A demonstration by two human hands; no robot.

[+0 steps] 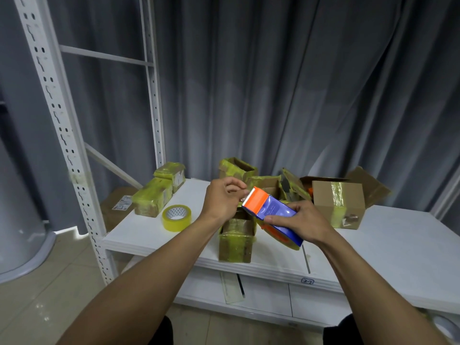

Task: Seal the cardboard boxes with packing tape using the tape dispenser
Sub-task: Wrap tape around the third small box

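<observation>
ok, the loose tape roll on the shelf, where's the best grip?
Come from above. The tape roll lies flat on the white shelf, core opening upward, so probably pinch its wall: one finger inside the core, thumb on the outer band. Its near side is free; a taped box sits close behind.

Backdrop: a grey pleated fabric curtain [273, 83] is hanging in long folds across the whole rear.
Rack frame: a white perforated metal upright [49, 108] is slanting across the left of the view; a slimmer white perforated post [154, 95] is standing behind it, with a white crossbar [104, 56] running between them.
Work surface: a flat white shelf board [398, 250] is stretching rightwards, carrying a small handwritten "2-2" label [307, 281] on its front edge.
Lower level: another white board [263, 292] is sitting beneath.
Floor: pale beige glossy tiles [37, 300] are reflecting soft spots of light.
Left edge: a grey rounded column base [22, 245] is curving onto the tiles.
</observation>
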